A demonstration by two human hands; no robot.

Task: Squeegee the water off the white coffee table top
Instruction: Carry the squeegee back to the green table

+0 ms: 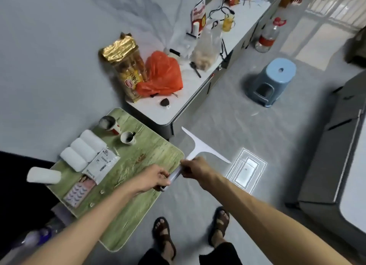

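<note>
A white squeegee [199, 146] hangs in the air over the grey floor, its blade pointing away from me, just right of the green table's corner. My right hand [195, 168] grips its handle near the blade's stem. My left hand [155, 177] grips the lower end of the same handle. The white coffee table [178, 110] stands beyond the squeegee along the wall, its near corner bare, the rest crowded with bags and packets.
A green wood-print table [138, 162] at lower left carries two cups, white rolls and packets. On the white table sit a gold snack bag [126, 67] and an orange plastic bag [162, 74]. A blue stool [271, 80] and a bottle [268, 37] stand on the floor.
</note>
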